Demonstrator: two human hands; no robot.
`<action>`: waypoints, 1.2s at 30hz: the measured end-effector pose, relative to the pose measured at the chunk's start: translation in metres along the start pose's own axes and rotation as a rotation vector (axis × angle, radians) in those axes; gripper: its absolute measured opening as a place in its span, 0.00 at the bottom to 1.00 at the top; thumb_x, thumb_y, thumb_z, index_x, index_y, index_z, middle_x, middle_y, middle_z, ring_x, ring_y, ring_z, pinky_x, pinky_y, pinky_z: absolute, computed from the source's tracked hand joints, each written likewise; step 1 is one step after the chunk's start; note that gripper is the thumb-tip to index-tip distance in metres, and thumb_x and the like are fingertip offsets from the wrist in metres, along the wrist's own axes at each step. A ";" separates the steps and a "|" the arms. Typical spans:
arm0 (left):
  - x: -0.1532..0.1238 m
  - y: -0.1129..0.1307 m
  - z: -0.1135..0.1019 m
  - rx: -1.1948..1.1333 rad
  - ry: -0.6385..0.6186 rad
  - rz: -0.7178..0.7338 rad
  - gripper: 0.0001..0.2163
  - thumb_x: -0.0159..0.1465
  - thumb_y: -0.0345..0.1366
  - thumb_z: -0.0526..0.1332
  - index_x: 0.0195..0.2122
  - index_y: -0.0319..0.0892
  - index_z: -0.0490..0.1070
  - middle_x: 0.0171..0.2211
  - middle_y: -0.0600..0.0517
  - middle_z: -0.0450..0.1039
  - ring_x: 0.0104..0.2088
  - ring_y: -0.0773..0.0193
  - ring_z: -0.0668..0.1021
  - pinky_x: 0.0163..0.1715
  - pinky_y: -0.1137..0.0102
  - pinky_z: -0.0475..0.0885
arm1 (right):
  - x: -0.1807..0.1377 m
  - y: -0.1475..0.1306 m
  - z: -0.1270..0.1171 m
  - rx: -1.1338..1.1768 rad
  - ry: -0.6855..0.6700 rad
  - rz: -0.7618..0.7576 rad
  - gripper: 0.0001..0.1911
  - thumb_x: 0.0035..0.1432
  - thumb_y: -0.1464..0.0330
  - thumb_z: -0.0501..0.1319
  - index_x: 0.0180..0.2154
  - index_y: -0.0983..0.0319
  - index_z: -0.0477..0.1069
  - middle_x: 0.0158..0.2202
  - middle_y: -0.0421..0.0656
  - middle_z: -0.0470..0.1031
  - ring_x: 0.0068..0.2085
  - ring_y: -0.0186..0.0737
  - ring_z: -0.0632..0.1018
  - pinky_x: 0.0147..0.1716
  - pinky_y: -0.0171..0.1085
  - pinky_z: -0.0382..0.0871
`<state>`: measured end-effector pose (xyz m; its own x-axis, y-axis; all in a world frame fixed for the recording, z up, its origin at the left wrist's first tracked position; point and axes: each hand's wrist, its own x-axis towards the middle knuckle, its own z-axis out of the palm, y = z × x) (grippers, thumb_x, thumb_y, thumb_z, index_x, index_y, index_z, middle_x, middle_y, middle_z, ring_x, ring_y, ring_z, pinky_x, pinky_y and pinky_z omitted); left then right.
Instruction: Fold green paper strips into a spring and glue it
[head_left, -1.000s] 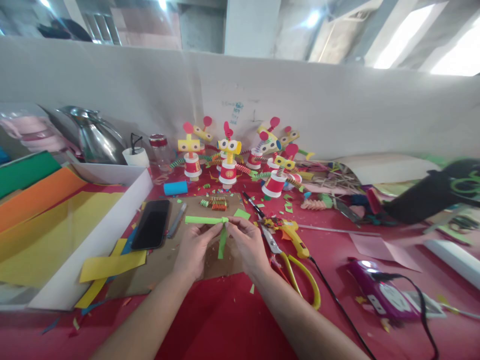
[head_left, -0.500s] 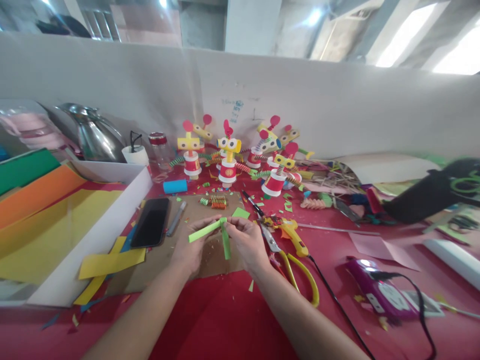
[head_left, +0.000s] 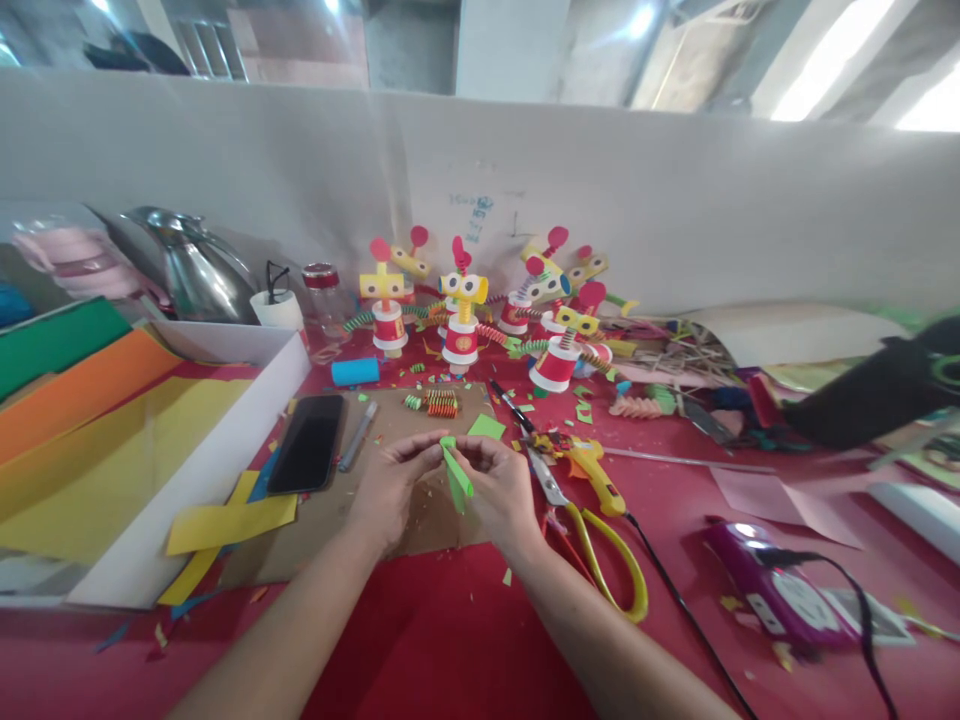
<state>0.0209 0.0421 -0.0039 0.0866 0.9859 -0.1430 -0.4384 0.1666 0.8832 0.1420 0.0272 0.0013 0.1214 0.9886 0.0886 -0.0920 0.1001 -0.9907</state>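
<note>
Am observing fold-over work on green paper strips (head_left: 456, 472), held just above cardboard sheet (head_left: 390, 415) on bench (head_left: 450, 640). Left hand (head_left: 394, 490) pinching strips' top end; right hand (head_left: 502, 490) gripping same crossing. Am judging next fold needing firm pinch there.

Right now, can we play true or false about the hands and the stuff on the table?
The left hand and the right hand both pinch the green strips. True.
The phone lies right of the hands. False: it lies to their left.
The scissors have yellow handles. True.
The paper robots lie flat. False: they stand upright by the wall.
</note>
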 end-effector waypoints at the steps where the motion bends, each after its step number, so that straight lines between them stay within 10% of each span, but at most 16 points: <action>1: 0.000 -0.001 0.000 0.001 0.002 0.000 0.16 0.44 0.37 0.74 0.35 0.39 0.80 0.31 0.47 0.80 0.34 0.62 0.78 0.42 0.67 0.68 | 0.000 0.001 0.000 -0.005 0.001 -0.002 0.08 0.48 0.65 0.65 0.30 0.63 0.77 0.26 0.43 0.79 0.27 0.39 0.78 0.28 0.34 0.70; 14: 0.000 -0.005 0.002 -0.008 0.114 0.127 0.12 0.46 0.35 0.72 0.32 0.40 0.80 0.30 0.50 0.79 0.32 0.65 0.77 0.38 0.70 0.70 | -0.005 0.003 0.002 -0.082 -0.041 -0.140 0.11 0.51 0.67 0.63 0.39 0.61 0.77 0.37 0.43 0.80 0.37 0.41 0.79 0.38 0.36 0.72; 28: -0.010 0.005 0.008 0.187 0.209 0.251 0.07 0.48 0.33 0.69 0.29 0.42 0.80 0.26 0.52 0.78 0.30 0.65 0.75 0.35 0.70 0.70 | -0.003 -0.006 -0.001 0.111 -0.119 -0.023 0.07 0.54 0.64 0.63 0.29 0.62 0.74 0.27 0.39 0.75 0.31 0.36 0.74 0.34 0.34 0.66; 36: -0.007 0.026 -0.005 0.314 -0.154 0.238 0.17 0.51 0.32 0.68 0.44 0.48 0.77 0.33 0.53 0.75 0.35 0.65 0.74 0.41 0.68 0.68 | 0.003 -0.014 -0.010 0.253 -0.271 0.122 0.09 0.51 0.63 0.66 0.26 0.62 0.74 0.23 0.37 0.71 0.26 0.30 0.68 0.28 0.32 0.58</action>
<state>0.0047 0.0400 0.0176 0.1590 0.9789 0.1284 -0.1704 -0.1009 0.9802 0.1538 0.0278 0.0140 -0.1676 0.9854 0.0288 -0.3349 -0.0295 -0.9418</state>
